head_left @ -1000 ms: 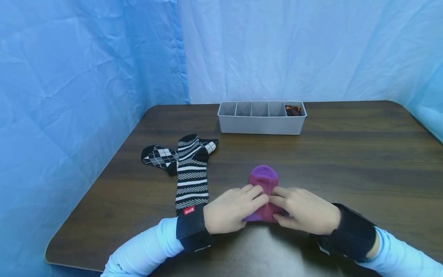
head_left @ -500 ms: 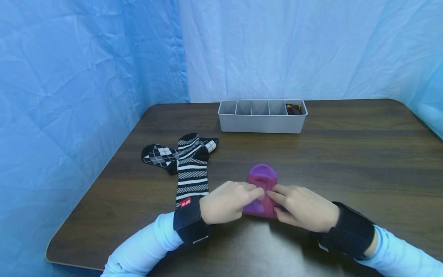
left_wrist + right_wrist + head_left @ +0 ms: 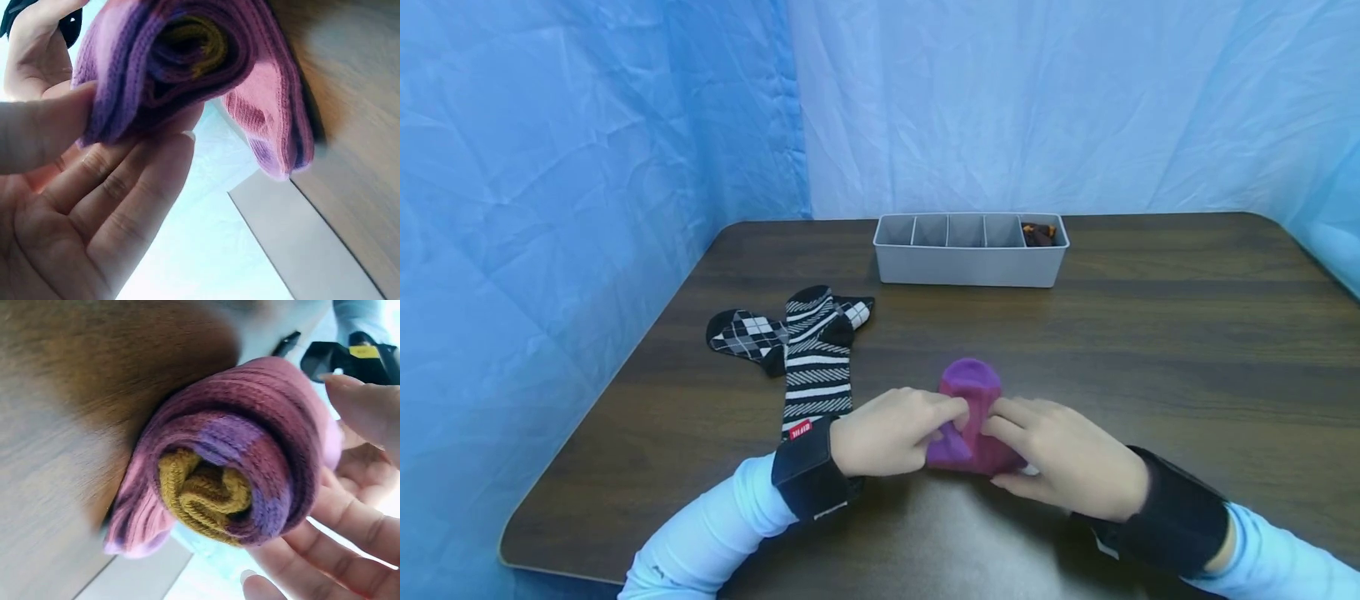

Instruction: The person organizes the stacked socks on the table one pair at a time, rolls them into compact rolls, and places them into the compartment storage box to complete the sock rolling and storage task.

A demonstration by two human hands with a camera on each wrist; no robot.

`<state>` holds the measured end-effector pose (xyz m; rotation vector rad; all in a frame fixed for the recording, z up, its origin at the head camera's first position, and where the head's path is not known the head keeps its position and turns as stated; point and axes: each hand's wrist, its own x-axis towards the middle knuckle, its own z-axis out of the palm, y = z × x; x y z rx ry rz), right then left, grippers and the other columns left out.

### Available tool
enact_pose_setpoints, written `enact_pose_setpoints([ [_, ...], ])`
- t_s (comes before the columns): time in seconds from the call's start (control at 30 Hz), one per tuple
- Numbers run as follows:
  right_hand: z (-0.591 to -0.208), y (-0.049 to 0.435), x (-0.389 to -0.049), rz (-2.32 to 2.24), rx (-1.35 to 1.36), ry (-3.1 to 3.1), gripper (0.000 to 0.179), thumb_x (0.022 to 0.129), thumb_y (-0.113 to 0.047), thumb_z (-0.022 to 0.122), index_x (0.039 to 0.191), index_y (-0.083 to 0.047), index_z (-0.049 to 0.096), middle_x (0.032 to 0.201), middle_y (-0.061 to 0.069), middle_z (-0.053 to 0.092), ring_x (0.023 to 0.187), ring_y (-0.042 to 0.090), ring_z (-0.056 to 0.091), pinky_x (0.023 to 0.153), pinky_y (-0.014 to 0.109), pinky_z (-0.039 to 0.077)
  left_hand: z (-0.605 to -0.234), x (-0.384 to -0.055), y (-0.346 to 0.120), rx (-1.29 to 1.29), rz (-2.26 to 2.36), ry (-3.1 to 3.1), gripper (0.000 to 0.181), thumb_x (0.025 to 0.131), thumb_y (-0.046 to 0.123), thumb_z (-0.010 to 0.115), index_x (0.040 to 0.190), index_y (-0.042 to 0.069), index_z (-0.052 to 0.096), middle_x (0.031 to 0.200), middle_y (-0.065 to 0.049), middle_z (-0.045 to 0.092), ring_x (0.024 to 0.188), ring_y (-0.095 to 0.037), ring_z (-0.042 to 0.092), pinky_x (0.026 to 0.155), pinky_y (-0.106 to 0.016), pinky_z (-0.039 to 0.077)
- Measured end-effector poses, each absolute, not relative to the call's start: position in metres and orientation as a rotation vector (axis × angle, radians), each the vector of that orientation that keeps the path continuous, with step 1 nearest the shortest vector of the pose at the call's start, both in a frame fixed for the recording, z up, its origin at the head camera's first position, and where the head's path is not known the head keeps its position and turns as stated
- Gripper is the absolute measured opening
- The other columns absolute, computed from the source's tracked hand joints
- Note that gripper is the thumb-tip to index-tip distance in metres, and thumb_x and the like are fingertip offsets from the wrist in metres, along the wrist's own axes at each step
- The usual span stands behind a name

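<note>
A pair of pink socks (image 3: 977, 404) with purple toes and heels lies partly rolled up on the table, toes pointing away. Both wrist views show the roll end-on, with a mustard-yellow cuff (image 3: 209, 494) coiled at its core. My left hand (image 3: 887, 433) pinches the purple heel part between thumb and fingers at the roll's left end. At the right end, my right hand (image 3: 1067, 454) grips the roll, fingers over the top and thumb on the near side. A black-and-white striped sock (image 3: 816, 375) lies across an argyle sock (image 3: 748, 335) to the left, its lower end behind my left wrist.
Toward the table's back edge stands a long grey box (image 3: 966, 265) divided into several compartments. Dark brown and orange fabric (image 3: 1039, 235) sits in its rightmost compartment. Blue sheeting (image 3: 1000, 100) hangs behind and to the left of the wooden table (image 3: 1180, 350).
My left hand has moved slightly up, its fingers going from lying over the sock to pinching the purple heel. The right hand stays at the roll's right end, shifting slightly.
</note>
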<state>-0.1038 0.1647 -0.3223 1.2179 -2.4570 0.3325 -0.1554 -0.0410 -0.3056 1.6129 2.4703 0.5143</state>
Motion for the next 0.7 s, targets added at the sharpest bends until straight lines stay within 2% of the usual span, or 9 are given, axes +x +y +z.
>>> enact_pose_setpoints([
  [0.13, -0.321, 0.164, -0.101, 0.332, 1.231, -2.486, 0.044, 0.056, -0.023, 0.075, 0.094, -0.012, 0.056, 0.085, -0.007, 0.053, 0.072, 0.004, 0.049, 0.064, 0.023, 0.045, -0.305, -0.156, -0.041, 1.557, 0.614, 2.365, 0.015, 0.079, 0.003, 0.053, 0.090, 0.013, 0.051, 0.083, 0.004, 0.058, 0.071, 0.001, 0.053, 0.067, -0.008, 0.041],
  [0.27, -0.319, 0.166, -0.099, 0.385, 1.255, -2.518, 0.038, 0.058, -0.019, 0.072, 0.091, -0.012, 0.056, 0.079, -0.009, 0.050, 0.066, -0.001, 0.044, 0.058, 0.016, 0.040, -0.305, -0.160, -0.043, 1.506, 0.710, 2.237, 0.013, 0.081, 0.001, 0.050, 0.091, 0.010, 0.050, 0.082, 0.001, 0.056, 0.069, -0.001, 0.051, 0.063, -0.009, 0.041],
  [0.4, -0.318, 0.168, -0.099, 0.435, 1.278, -2.539, 0.033, 0.061, -0.017, 0.070, 0.090, -0.013, 0.055, 0.077, -0.010, 0.049, 0.064, -0.003, 0.041, 0.056, 0.012, 0.037, -0.306, -0.166, -0.045, 1.560, 0.729, 2.156, 0.011, 0.078, 0.005, 0.054, 0.087, 0.009, 0.049, 0.078, 0.001, 0.052, 0.066, -0.008, 0.049, 0.058, -0.011, 0.040],
  [0.57, -0.317, 0.168, -0.100, 0.430, 1.277, -2.548, 0.028, 0.062, -0.016, 0.068, 0.087, -0.014, 0.055, 0.074, -0.011, 0.047, 0.063, -0.003, 0.039, 0.055, 0.012, 0.036, -0.305, -0.162, -0.045, 1.663, 0.567, 2.265, 0.018, 0.076, 0.024, 0.061, 0.083, 0.013, 0.049, 0.074, 0.005, 0.050, 0.064, -0.006, 0.047, 0.053, -0.009, 0.034],
  [0.7, -0.318, 0.167, -0.101, 0.412, 1.253, -2.578, 0.026, 0.063, -0.017, 0.068, 0.086, -0.013, 0.056, 0.074, -0.011, 0.047, 0.063, -0.003, 0.040, 0.055, 0.013, 0.037, -0.306, -0.151, -0.041, 1.756, 0.307, 2.503, 0.034, 0.072, 0.043, 0.062, 0.091, 0.016, 0.052, 0.083, 0.007, 0.056, 0.071, -0.002, 0.051, 0.061, -0.011, 0.040],
])
